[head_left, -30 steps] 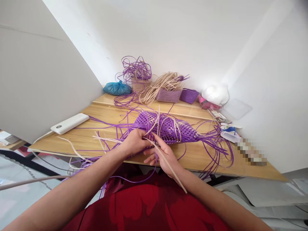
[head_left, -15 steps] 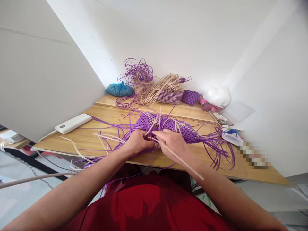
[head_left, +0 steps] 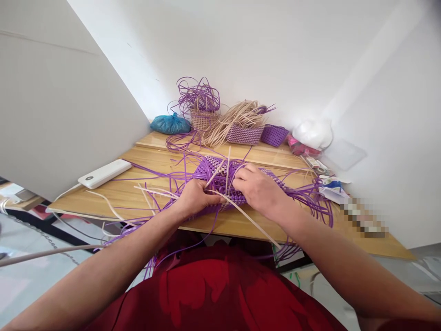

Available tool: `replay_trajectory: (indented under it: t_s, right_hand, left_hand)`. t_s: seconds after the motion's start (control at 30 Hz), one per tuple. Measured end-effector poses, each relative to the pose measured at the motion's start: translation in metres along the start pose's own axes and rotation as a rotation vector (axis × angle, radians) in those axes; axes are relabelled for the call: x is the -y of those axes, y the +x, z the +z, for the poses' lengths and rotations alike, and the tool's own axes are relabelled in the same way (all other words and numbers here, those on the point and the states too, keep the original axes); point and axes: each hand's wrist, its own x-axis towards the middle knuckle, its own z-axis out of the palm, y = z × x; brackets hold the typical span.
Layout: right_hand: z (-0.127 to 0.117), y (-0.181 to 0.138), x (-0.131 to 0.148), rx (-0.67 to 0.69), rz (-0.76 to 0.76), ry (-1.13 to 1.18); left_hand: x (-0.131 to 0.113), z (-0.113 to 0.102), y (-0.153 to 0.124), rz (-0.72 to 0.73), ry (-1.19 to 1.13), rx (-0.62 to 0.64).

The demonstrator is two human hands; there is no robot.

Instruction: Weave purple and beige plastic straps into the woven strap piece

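A half-woven purple basket piece (head_left: 210, 168) lies on the wooden table (head_left: 144, 158), with loose purple and cream strips spreading from it on both sides. My left hand (head_left: 195, 196) grips its near edge, fingers curled round the weave. My right hand (head_left: 259, 188) rests on top of the piece, fingers bent and pinching at purple strips near the middle. A long cream strip (head_left: 253, 221) runs from between my hands down toward my right forearm.
A white power bank (head_left: 104, 173) with a cable lies at the left. Along the back wall stand small woven baskets (head_left: 244, 134) with bundles of purple and cream strips, a blue bag (head_left: 170, 124) and a white bag (head_left: 313, 133). Papers and packets (head_left: 329, 187) lie at the right.
My right hand has moved from the table's near edge up onto the woven piece. My left hand stays gripping its near edge. The view has shifted slightly.
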Motion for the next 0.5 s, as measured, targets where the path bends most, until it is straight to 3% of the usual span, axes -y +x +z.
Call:
replay_trajectory:
  t_s: [0.13,0.23,0.33,0.5]
  right_hand:
    - [-0.013,-0.01,0.019,0.087,-0.075,0.374]
    - [-0.005,0.003,0.02,-0.07,0.082,0.512]
    - [0.007,0.018,0.01,-0.129,0.248,0.425]
    - [0.007,0.017,0.009,0.017,0.327,0.169]
  left_hand:
    - [-0.001,0.005,0.0,0.03,0.03,0.006]
    - [0.001,0.01,-0.002,0.079,-0.012,0.071]
    - [0.004,0.01,-0.003,0.071,-0.074,0.121]
    - [0.002,0.007,-0.002,0.028,-0.076,0.066]
